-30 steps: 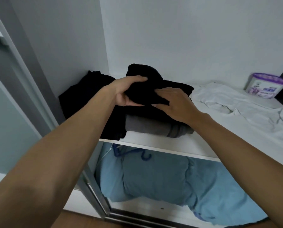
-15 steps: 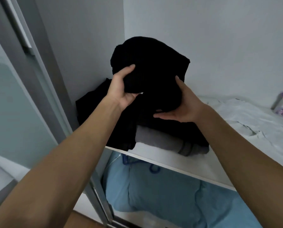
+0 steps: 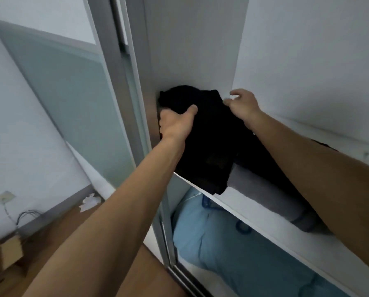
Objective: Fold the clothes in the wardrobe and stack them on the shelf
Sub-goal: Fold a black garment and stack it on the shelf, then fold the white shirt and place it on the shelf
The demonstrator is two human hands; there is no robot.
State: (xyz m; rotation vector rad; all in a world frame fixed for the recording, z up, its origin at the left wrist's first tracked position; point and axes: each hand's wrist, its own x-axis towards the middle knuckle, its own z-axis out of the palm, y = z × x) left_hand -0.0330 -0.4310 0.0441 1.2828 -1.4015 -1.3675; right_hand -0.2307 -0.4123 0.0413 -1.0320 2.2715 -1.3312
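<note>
Black garment (image 3: 207,136) overhangs the shelf (image 3: 265,231) edge, tight against the left wall (image 3: 190,50), overlapping one grey garment (image 3: 260,189). Left hand (image 3: 176,125) fingers grip it; right hand (image 3: 243,106) fingers loose, empty.

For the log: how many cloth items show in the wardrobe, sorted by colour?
Black garments: 2 told apart, the held black garment in the left hand and the lower black garment
Grey garment: 1
Blue bedding: 1
Total: 4

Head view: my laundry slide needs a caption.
Left hand grips a black fabric garment in the left corner of the white wardrobe shelf, right hand open beside it.
</note>
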